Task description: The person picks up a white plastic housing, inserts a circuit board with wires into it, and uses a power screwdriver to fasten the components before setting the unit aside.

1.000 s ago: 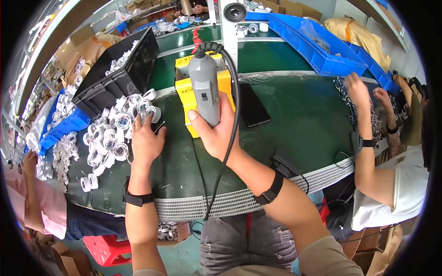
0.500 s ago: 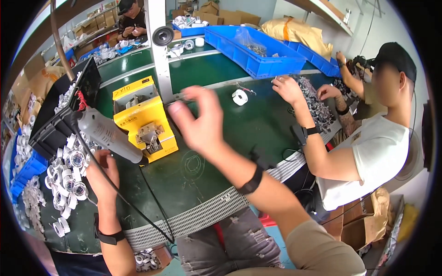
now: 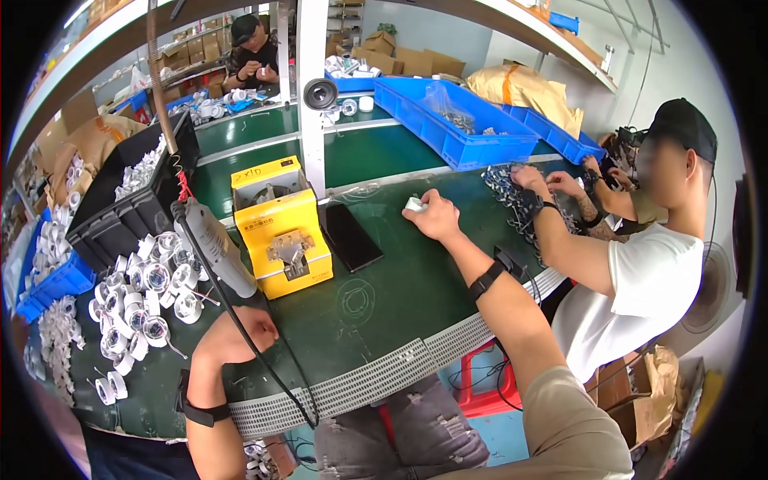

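My right hand [image 3: 438,218] reaches over the green bench top [image 3: 400,296]. A small white round housing [image 3: 415,205] is gripped between its thumb and fingers. My left hand [image 3: 240,332] is at the near left with its fingers curled in; whether anything is inside them is hidden. A black cable passes in front of that hand. Just beyond it hangs a grey electric screwdriver [image 3: 220,250], tilted beside a yellow screw feeder [image 3: 282,240]. Left of the screwdriver lies a heap of white round housings [image 3: 136,308] with clear lenses and wires.
A black flat phone-like slab [image 3: 352,238] lies right of the feeder. A black crate [image 3: 132,216] stands far left, and a blue bin [image 3: 456,132] across the bench. Right of me, a co-worker in a white shirt [image 3: 632,280] handles a pile of small parts [image 3: 512,192].
The view has shifted. My right hand has moved away from the feeder, out to the right, and taken hold of the white housing. My left hand has left the housing heap, coming nearer me.
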The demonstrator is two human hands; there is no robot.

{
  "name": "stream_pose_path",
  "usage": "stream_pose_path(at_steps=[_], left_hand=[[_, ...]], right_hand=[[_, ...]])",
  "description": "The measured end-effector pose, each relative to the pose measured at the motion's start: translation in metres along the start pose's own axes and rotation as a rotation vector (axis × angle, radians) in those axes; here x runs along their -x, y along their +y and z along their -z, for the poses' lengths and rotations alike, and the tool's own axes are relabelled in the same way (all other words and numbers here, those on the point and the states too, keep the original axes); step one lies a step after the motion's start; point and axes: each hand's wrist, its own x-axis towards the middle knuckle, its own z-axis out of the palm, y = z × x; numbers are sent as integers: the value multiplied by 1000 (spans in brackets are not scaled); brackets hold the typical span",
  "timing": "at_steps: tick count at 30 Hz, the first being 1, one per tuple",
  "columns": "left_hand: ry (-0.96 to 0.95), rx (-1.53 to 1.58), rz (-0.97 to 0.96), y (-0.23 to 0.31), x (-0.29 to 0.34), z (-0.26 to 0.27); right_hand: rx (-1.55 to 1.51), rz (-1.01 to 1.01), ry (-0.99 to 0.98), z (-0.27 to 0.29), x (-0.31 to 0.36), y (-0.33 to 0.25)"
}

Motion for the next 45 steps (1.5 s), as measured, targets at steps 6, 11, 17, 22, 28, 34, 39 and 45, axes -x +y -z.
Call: stream_pose_path(at_steps=[6,11,17,22,28,34,39,45], left_hand=[[-227,289,-206,0,1,-9],[-68,1108,-485,10,-7,-30],[144,942,-351,18,-9,-32],[257,960,-407,25,-6,-29],[234,993,-390,23,-5,-30],[194,1089,-286,23,-7,-34],[58,1233,-294,23,-10,-37],[22,1317,-201,17,-14,-39]], right_hand=[[-872,367,32,37,78,-89],[-849,910,-87,48,142,-148],[-997,836,-258,29,153,-151],[-1560,348,-945,16,142,-135],[-1515,155,-945,19,141,-134],[-1540,306,-956,23,145,-134],[-1345,391,-953,28,150,-135],[-991,604,-568,28,156,-138]])
